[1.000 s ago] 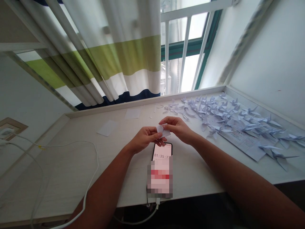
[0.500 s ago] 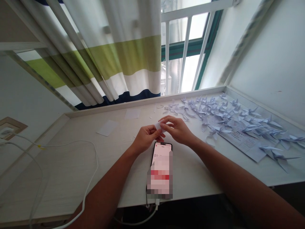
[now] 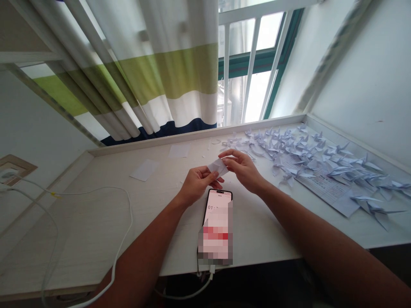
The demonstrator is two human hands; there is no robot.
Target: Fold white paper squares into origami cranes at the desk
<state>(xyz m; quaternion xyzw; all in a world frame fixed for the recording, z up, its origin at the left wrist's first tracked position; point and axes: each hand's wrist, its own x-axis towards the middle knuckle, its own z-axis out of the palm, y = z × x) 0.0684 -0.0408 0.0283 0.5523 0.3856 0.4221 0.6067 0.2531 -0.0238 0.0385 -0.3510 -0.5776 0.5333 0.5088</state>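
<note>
A small folded piece of white paper (image 3: 217,166) is held above the pale desk (image 3: 96,222), pinched between both hands. My left hand (image 3: 195,184) grips its lower left part with closed fingers. My right hand (image 3: 244,170) pinches its upper right edge. Just below the hands a phone (image 3: 217,222) lies on the desk with its screen lit and a cable plugged in at the near end.
Several folded paper cranes (image 3: 308,162) cover the desk's right side, some on a printed sheet (image 3: 324,188). Two blank paper squares (image 3: 145,170) lie at the back left. A white cable (image 3: 125,214) loops over the left. A striped curtain (image 3: 154,77) and barred window stand behind.
Both hands have lifted the paper slightly up and away from me. The paper is spread a little wider between the fingers than before.
</note>
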